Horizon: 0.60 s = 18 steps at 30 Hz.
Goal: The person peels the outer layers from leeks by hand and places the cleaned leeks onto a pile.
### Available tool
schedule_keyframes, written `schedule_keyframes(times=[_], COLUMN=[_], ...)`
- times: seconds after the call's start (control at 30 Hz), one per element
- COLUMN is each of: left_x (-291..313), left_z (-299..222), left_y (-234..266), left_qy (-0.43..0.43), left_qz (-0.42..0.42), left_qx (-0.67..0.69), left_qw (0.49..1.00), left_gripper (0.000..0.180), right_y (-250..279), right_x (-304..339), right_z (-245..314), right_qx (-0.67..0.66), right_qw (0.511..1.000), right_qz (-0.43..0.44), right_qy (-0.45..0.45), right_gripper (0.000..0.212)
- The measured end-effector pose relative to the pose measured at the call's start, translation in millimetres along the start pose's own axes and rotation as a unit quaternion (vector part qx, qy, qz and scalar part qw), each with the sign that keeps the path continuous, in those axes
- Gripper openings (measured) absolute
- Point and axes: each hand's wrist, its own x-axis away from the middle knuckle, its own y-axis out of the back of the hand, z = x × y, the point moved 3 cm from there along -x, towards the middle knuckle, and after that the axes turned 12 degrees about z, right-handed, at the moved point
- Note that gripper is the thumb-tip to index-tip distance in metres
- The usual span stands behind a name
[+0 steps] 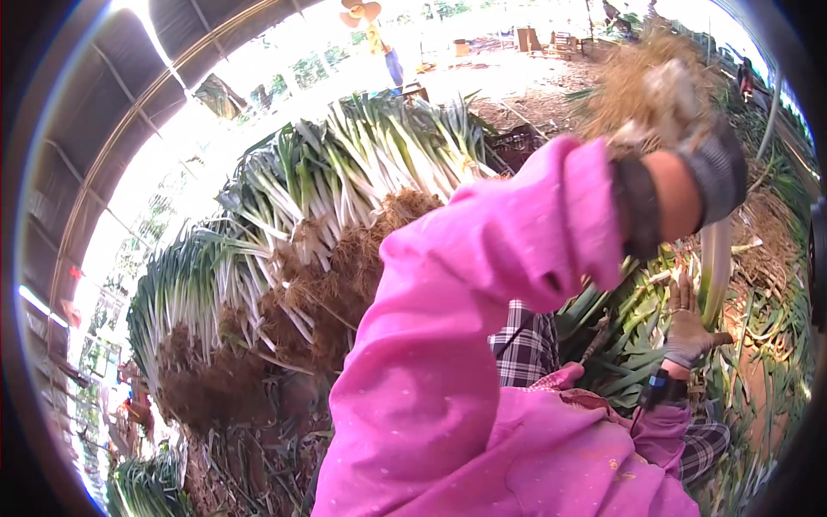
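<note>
My left arm, in a pink sleeve, reaches up and across to the right. At its end my left hand [717, 177], in a dark grey glove, is closed around leeks [715, 267] held root end up. Their tangled, tan roots [659, 86] stick out above the hand, smeared by motion. A pale stalk hangs below it; most of the grip is hidden behind the wrist. Lower down, my right hand [687, 332] wears a soiled glove and lies palm up, fingers stretched and thumb out. It is just beside the hanging stalk; whether they touch I cannot tell.
Long rows of leeks [353, 164] lie piled at the left, soil on their roots. Loose green leaves [620, 362] cover the ground around my checked-cloth legs. More leaf scraps [767, 327] lie at the far right. A person [383, 47] stands in the background.
</note>
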Motion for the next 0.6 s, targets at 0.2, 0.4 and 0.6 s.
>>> schedule_keyframes(times=[0.2,0.4,0.6], left_x=[136,313,359], left_z=[-14,-96,-107], left_y=[7,-66,-100], left_qy=[0.184,0.367,0.614], left_qz=[0.285,0.270,0.010], left_qx=[0.095,0.352,0.507], left_qw=[0.936,0.818,0.605], left_gripper=[0.006,0.016,0.021], right_y=[82,24,-146], right_x=[-37,-76,-215], right_z=[71,34,-177], right_qx=[-0.024,0.317,0.643], right_qw=[0.977,0.947,0.688], right_qz=[0.042,0.041,0.322], right_qy=[0.208,0.038,-0.099], right_gripper=[0.071,0.056,0.069])
